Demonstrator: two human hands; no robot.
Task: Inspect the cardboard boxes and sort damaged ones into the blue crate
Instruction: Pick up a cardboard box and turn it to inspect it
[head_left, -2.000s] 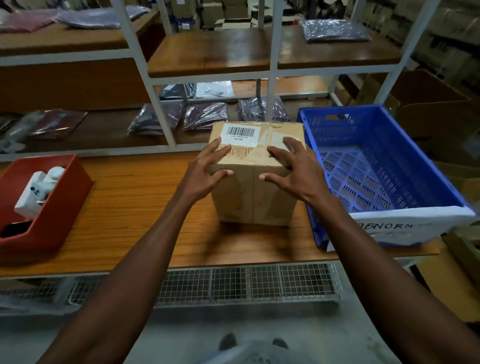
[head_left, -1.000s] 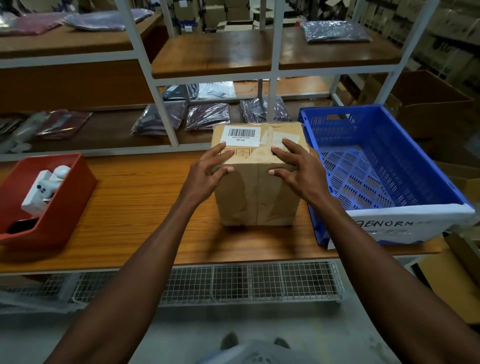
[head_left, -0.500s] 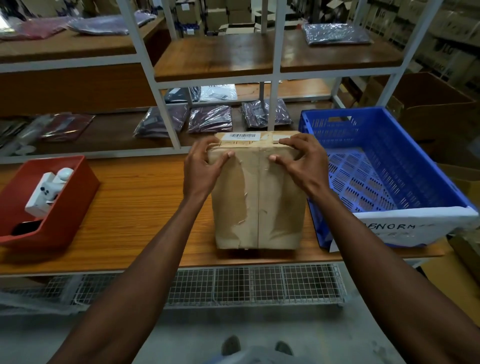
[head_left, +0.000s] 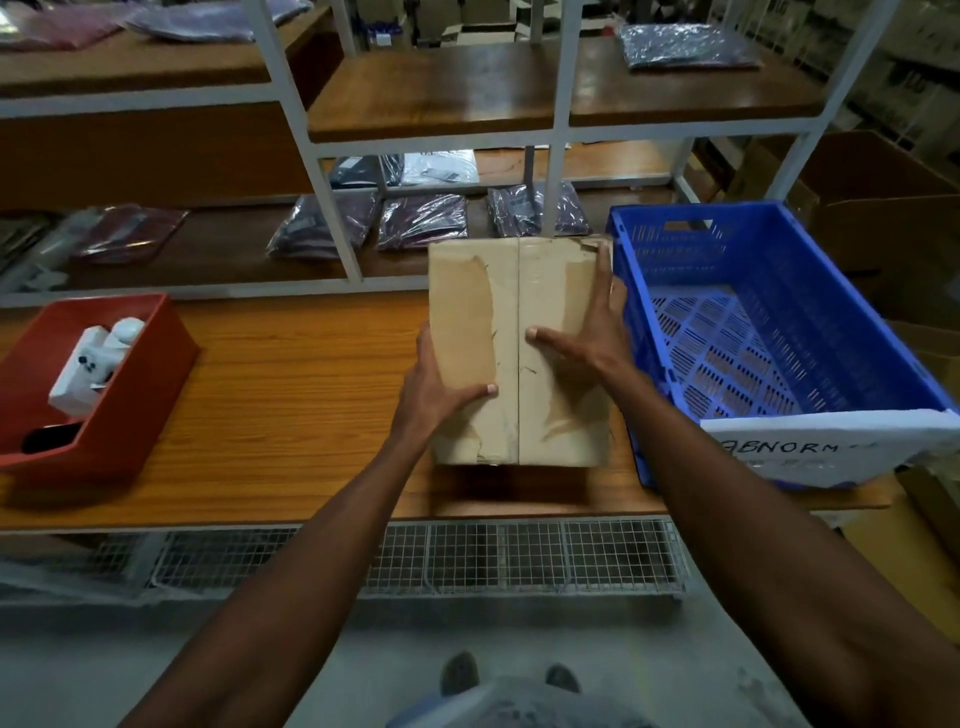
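A taped brown cardboard box (head_left: 519, 291) is tipped toward me over the wooden table (head_left: 291, 395), its creased, scuffed seam face turned up. My left hand (head_left: 436, 395) grips its left side with the thumb across the face. My right hand (head_left: 587, 338) holds the right side, fingers running up the edge and thumb on the seam. The blue crate (head_left: 769, 322) stands just right of the box, with nothing inside and a white label reading "ABNORM" on its near wall.
A red bin (head_left: 130, 379) with white items sits at the table's left. Behind the table a white-framed shelf rack (head_left: 332, 218) holds bagged garments. A large open cardboard carton (head_left: 893, 208) stands behind the crate. A wire mesh tray (head_left: 467, 561) runs below the table edge.
The box has been tipped back toward me, so the barcode-label face turned away and the taped seam face now shows. Both hands slid from the top edge down to the sides.
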